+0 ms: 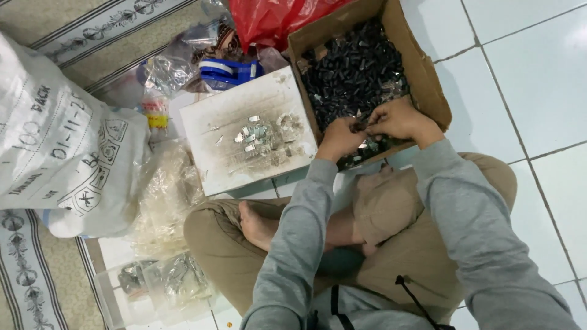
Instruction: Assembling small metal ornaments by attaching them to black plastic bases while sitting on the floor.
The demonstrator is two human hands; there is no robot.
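Note:
I sit cross-legged on a tiled floor. A cardboard box (428, 79) in front of me holds several small black parts (354, 67). My left hand (340, 138) and my right hand (397, 120) meet at the box's near edge, fingers pinched together on one small dark part (361, 126) between them. Both sleeves are grey. A dirty white board (214, 122) lies left of the box with several small shiny metal pieces (257, 135) on it.
A large white sack (55, 140) lies at the left. Clear plastic bags (165, 201) lie beside my knee, and clear bags of small parts (165, 281) lie lower left. A red plastic bag (269, 21) and a blue tape dispenser (229, 71) lie behind the board.

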